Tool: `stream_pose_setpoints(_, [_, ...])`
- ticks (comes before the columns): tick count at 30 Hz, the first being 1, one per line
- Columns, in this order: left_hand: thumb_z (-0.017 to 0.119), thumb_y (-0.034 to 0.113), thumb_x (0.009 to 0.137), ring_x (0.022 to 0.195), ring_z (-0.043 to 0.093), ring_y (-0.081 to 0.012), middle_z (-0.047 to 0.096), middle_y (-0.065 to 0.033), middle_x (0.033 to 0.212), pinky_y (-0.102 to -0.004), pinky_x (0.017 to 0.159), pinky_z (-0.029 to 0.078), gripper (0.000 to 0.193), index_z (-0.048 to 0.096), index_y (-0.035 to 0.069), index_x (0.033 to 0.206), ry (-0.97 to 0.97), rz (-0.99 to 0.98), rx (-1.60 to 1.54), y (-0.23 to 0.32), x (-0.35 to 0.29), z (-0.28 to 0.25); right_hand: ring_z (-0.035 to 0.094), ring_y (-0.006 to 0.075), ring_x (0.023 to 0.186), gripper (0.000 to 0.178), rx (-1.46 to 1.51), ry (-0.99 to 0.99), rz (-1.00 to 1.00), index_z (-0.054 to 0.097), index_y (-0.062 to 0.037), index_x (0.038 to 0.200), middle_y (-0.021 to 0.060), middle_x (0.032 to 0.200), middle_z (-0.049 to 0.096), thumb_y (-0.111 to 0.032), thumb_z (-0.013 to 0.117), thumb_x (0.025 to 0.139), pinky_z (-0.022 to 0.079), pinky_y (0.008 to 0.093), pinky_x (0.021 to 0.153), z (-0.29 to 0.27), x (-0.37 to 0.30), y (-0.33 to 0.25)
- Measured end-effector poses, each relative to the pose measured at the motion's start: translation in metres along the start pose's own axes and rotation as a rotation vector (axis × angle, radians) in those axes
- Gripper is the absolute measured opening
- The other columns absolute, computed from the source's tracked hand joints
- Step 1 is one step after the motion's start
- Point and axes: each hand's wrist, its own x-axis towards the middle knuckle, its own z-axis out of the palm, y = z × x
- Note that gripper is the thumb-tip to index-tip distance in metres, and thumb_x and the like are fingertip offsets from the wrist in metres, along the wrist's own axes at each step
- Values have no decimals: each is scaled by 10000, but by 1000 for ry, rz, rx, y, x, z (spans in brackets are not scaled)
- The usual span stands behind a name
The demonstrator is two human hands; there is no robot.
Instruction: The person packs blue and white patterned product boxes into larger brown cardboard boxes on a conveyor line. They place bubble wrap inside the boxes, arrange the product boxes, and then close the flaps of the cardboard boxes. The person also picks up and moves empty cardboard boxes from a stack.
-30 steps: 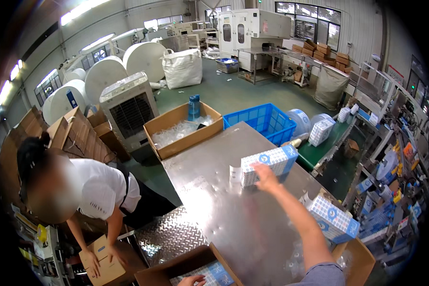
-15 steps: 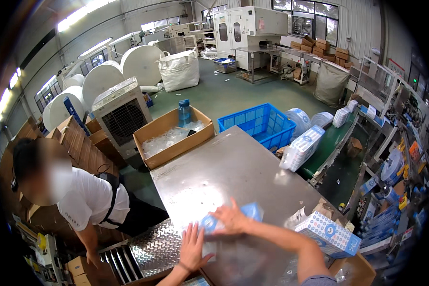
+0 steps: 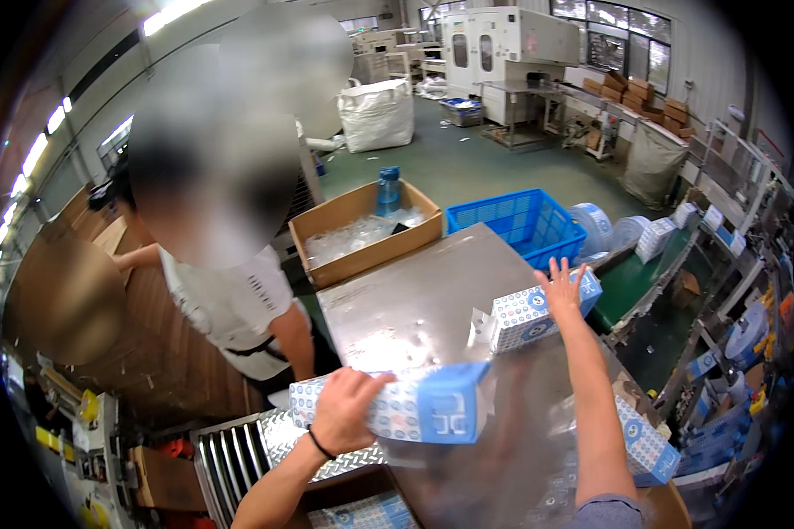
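My left hand point(image 3: 344, 410) is wrapped round the middle of a long blue-and-white patterned pack point(image 3: 445, 410), held at the near left of the metal table point(image 3: 397, 309). Clear film sticks out from the pack's right end. Farther right, my right hand point(image 3: 563, 291) has its fingers spread over a second patterned pack point(image 3: 525, 317) at the table's right edge; whether the fingertips press on it I cannot tell. Loose film stands off that pack's left end. Below my left forearm, an open carton point(image 3: 340, 489) holds similar packs point(image 3: 362, 513). Another pack point(image 3: 648, 441) lies right of my right forearm.
A carton of clear film point(image 3: 326, 278) with a blue bottle point(image 3: 388, 189) and a blue crate point(image 3: 520, 225) border the table's far side. A green conveyor point(image 3: 631, 282) carries packs on the right. Close by on the left, a co-worker point(image 3: 229, 309) stands beside a roller track point(image 3: 229, 467).
My hands were together on a film-wrapped item; now my left grips a pack and my right has reached far right. One pack has come onto the table. The co-worker has straightened up and is closer.
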Motion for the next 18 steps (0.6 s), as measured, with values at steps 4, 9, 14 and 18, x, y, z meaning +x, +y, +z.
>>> stream_pose_setpoints(4, [882, 136, 628, 941, 596, -189, 604, -85, 1028, -318, 824, 484, 672, 545, 7, 1195, 245, -352, -601, -1, -71, -52, 458, 376, 1282, 1074, 421, -491, -273, 317, -281, 1503, 162, 1374, 472, -492, 841, 590, 151, 704, 1097, -28, 4, -108])
stream_pose_setpoints(9, [876, 140, 661, 984, 582, -169, 589, -78, 1069, -295, 864, 463, 666, 528, 4, 1212, 434, -995, -1272, 26, -199, -58, 597, 398, 1102, 1253, 626, -375, -389, 173, -222, 1540, 197, 1207, 593, -437, 892, 537, 446, 564, 964, -122, -101, -180])
stream_pose_setpoints(14, [860, 120, 655, 885, 578, -202, 566, -86, 959, -308, 798, 464, 628, 544, 8, 1186, 246, -689, -792, 46, -259, -56, 607, 457, 1083, 1129, 1176, -380, -208, 227, -97, 1515, 267, 1229, 575, -216, 873, 597, 498, 553, 915, -115, -136, -137])
stream_pose_setpoints(18, [838, 163, 613, 887, 555, -319, 554, -127, 931, -382, 828, 449, 611, 569, 42, 1148, -88, -716, -356, 36, -333, -41, 654, 384, 1052, 822, 2320, -846, 534, 342, -4, 1442, 214, 1242, 608, -113, 753, 739, 545, 527, 913, -114, -183, -118])
